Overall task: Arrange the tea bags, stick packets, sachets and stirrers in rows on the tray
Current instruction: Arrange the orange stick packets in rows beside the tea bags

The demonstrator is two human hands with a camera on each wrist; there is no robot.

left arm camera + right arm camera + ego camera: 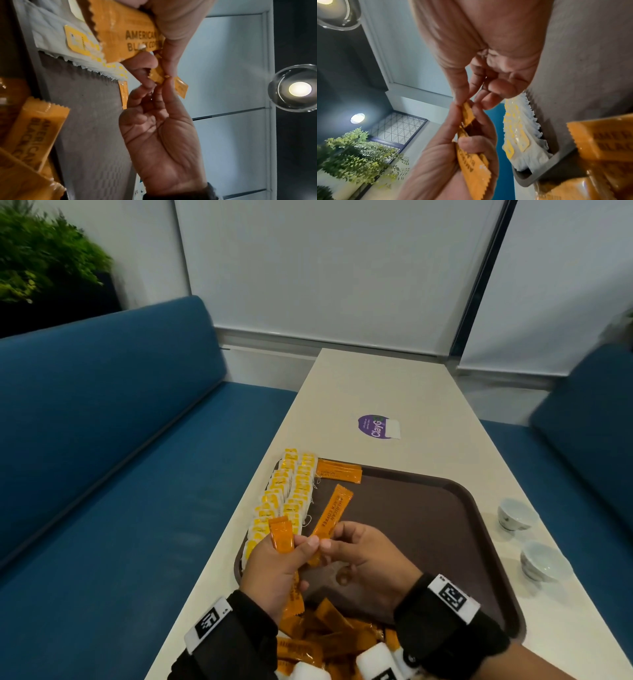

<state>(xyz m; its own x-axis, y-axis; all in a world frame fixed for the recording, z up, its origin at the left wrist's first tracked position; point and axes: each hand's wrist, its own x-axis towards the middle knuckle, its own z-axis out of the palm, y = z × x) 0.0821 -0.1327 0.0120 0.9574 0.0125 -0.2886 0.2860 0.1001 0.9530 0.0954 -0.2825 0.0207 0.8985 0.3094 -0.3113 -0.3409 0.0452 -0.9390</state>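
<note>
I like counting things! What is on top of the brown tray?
On the brown tray lie rows of tea bags on its left side, a few orange stick packets at the far edge, and a loose orange pile nearest. The hands hide part of it.

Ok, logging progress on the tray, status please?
Left hand grips stick packets. Right hand pinches one packet. Tea bags rowed on tray. Nothing blocking.

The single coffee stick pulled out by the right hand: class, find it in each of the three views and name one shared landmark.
Head: centre, slanting up from the fingers, the coffee stick.
Left wrist: upper middle, its far end beyond the fingertips.
Right wrist: centre, a short edge between the fingertips.
Shared landmark: the tea bag row.
</note>
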